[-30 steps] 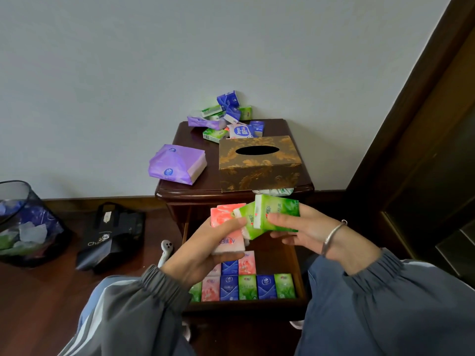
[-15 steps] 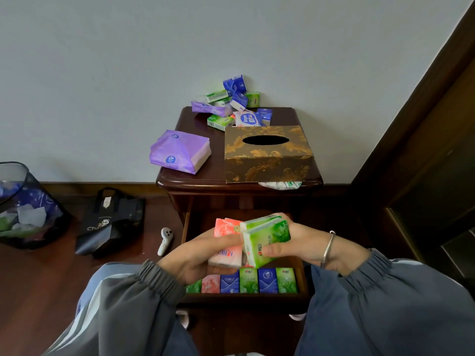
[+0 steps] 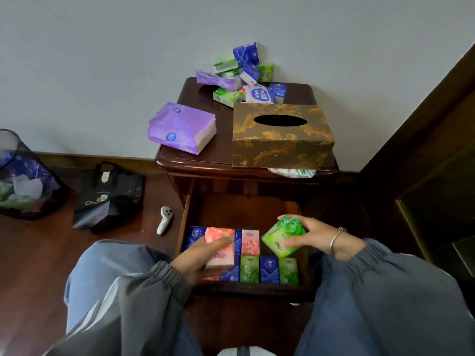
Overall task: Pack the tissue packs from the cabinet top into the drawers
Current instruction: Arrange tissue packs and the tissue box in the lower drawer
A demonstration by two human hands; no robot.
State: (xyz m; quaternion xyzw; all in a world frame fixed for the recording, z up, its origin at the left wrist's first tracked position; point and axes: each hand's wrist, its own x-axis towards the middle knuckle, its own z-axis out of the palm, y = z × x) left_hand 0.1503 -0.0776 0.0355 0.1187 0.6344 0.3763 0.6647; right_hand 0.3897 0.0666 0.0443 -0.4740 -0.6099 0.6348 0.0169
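The dark wooden cabinet's top drawer (image 3: 246,206) is pulled out, with blue, green and pink tissue packs (image 3: 268,269) lined up along its front. My left hand (image 3: 198,260) grips a pink tissue pack (image 3: 219,246) low over the drawer's left side. My right hand (image 3: 312,236) holds green tissue packs (image 3: 282,237) above the drawer's right side. At the back of the cabinet top (image 3: 223,152) lies a loose pile of small packs (image 3: 241,73) in blue, green and purple.
A purple soft tissue pack (image 3: 180,127) and a gold-patterned tissue box (image 3: 280,140) stand on the cabinet top. On the floor to the left are a mesh bin (image 3: 20,181), a black bag (image 3: 110,194) and a small white device (image 3: 164,219). A dark door frame (image 3: 424,111) rises at the right.
Both hands have dropped from in front of the cabinet edge down into the drawer and moved apart, the left with the pink pack, the right with the green packs.
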